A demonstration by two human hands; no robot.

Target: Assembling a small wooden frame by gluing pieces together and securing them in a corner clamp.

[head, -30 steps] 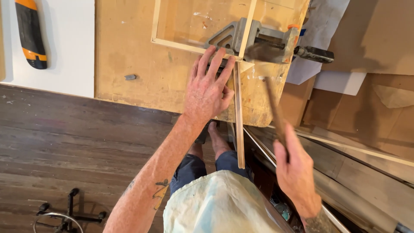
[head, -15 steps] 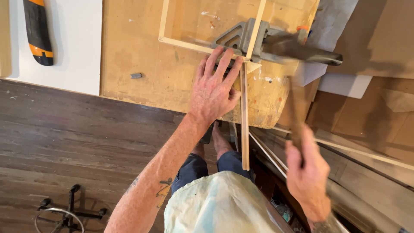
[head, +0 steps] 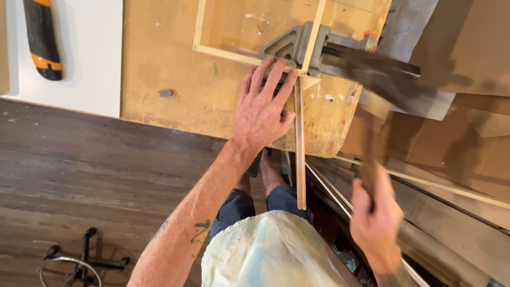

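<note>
The thin wooden strip [head: 300, 143] ran from the grey corner clamp [head: 297, 48] off the workbench [head: 170, 64] edge toward the person. The left hand [head: 263, 109] lay flat, fingers spread, touching it just beside the clamp. The right hand [head: 374, 220] was closed around a blurred hammer [head: 372, 79] handle.

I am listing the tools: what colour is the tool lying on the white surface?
Black with orange parts, the tool in the head view, top left.
</note>
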